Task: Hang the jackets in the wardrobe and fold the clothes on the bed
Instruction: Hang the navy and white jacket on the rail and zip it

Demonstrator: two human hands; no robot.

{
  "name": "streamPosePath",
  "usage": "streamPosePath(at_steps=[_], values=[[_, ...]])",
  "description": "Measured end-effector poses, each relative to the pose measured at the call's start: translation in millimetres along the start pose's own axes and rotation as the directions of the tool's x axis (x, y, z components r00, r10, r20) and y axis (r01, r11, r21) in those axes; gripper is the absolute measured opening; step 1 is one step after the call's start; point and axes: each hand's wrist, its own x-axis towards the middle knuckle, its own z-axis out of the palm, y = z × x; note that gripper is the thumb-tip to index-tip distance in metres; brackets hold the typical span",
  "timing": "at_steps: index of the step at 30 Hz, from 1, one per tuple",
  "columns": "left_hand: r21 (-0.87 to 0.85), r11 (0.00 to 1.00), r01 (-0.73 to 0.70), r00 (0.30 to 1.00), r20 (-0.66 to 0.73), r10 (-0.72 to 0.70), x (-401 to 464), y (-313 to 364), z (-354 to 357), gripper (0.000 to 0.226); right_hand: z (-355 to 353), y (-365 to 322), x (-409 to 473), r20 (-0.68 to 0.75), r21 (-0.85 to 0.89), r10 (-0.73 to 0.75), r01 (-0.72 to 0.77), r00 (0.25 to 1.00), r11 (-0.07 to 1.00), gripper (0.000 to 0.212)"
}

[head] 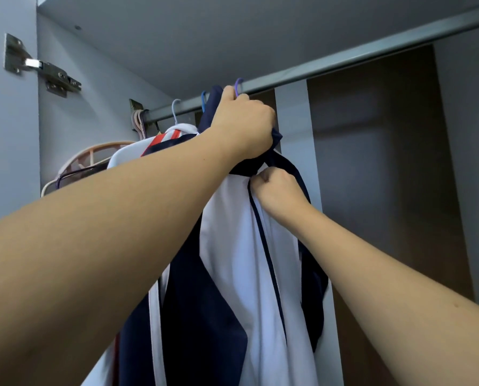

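A white and navy jacket (241, 246) hangs in front of me from a purple hanger (237, 84) whose hook sits over the grey wardrobe rail (344, 61). My left hand (244, 126) grips the jacket's navy collar right under the hook. Just below, my right hand (277, 188) is curled into a fist and pinches the jacket's front edge near the collar. Behind it hangs a white jacket with red stripes (160, 143) on a pale hanger (174, 110).
A blue hanger hook (204, 98) is on the rail beside the purple one. Beige empty hangers (93, 160) crowd the left end. A metal door hinge (40, 65) sits on the left wall. The rail's right stretch is bare, with a dark wardrobe back panel (372, 162) behind.
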Motion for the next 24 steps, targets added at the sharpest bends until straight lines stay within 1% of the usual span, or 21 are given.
streamPosePath(at_steps=[2, 3, 4, 5, 7, 10, 13, 15, 17, 19, 21, 22, 23, 24], values=[[-0.007, 1.0, 0.01, 1.0, 0.01, -0.01, 1.7, 1.1, -2.6, 0.024, -0.6, -5.9, 0.4, 0.041, 0.15, 0.059, -0.064, 0.997, 0.987, 0.027], [-0.019, 1.0, 0.015, 1.0, 0.01, -0.014, 2.0, 1.8, -4.6, 0.028, -0.7, -8.1, 0.2, 0.062, 0.191, 0.073, -0.084, 0.995, 0.978, 0.029], [-0.037, 0.999, 0.021, 1.0, 0.011, -0.021, 1.8, 2.3, -6.3, 0.03, -0.6, -9.3, -1.1, 0.077, 0.195, 0.073, -0.087, 0.994, 0.977, 0.034], [-0.057, 0.998, 0.027, 1.0, 0.017, -0.026, 1.6, 2.8, -7.3, 0.031, 0.2, -9.1, -1.5, 0.086, 0.192, 0.067, -0.083, 0.994, 0.978, 0.035], [-0.093, 0.995, 0.041, 0.998, 0.046, -0.036, 1.8, 2.5, -8.0, 0.031, 2.1, -6.6, 0.9, 0.069, 0.181, 0.066, -0.077, 0.995, 0.98, 0.028], [-0.133, 0.99, 0.055, 0.996, 0.07, -0.046, 1.6, 2.5, -9.9, 0.03, 1.9, -3.1, 8.9, -0.03, 0.095, 0.084, -0.081, 0.996, 0.992, 0.036], [-0.083, 0.996, 0.033, 0.999, 0.001, -0.033, -0.6, -0.2, -13.6, 0.029, 0.8, -1.3, 11.3, -0.129, 0.013, 0.063, -0.062, 0.99, 0.998, 0.039], [-0.022, 0.999, 0.038, 0.998, -0.043, -0.038, -1.9, -5.9, -14.6, 0.029, 0.7, -1.5, 12.7, -0.162, -0.04, 0.05, -0.057, 0.986, 0.998, 0.043], [-0.016, 0.995, 0.099, 0.995, -0.029, -0.1, -3.5, -11.7, -12.3, 0.028, 0.5, -2.2, 14.5, -0.166, -0.111, 0.034, -0.053, 0.985, 0.992, 0.044], [-0.046, 0.985, 0.169, 0.985, 0.036, -0.168, -3.7, -18.1, -9.8, 0.025, 1.0, -2.9, 13.8, -0.135, -0.168, 0.005, -0.027, 0.991, 0.985, 0.044], [-0.051, 0.981, 0.188, 0.974, 0.142, -0.179, -1.2, -25.4, -8.6, 0.023, -0.3, -3.1, 13.6, -0.054, -0.193, 0.004, -0.015, 0.999, 0.981, 0.045], [-0.037, 0.985, 0.166, 0.969, 0.193, -0.156, 1.7, -28.7, -7.7, 0.023, -3.7, -4.7, 15.2, 0.015, -0.215, 0.017, -0.013, 1.0, 0.977, 0.043], [-0.009, 0.993, 0.121, 0.964, 0.239, -0.115, 6.9, -31.2, -7.2, 0.025, -9.7, -7.0, 19.5, 0.112, -0.248, 0.045, -0.016, 0.993, 0.969, 0.039], [0.023, 0.998, 0.067, 0.956, 0.286, -0.07, 14.3, -32.9, -7.0, 0.027, -17.8, -11.1, 26.5, 0.231, -0.285, 0.104, -0.035, 0.967, 0.958, 0.032]])
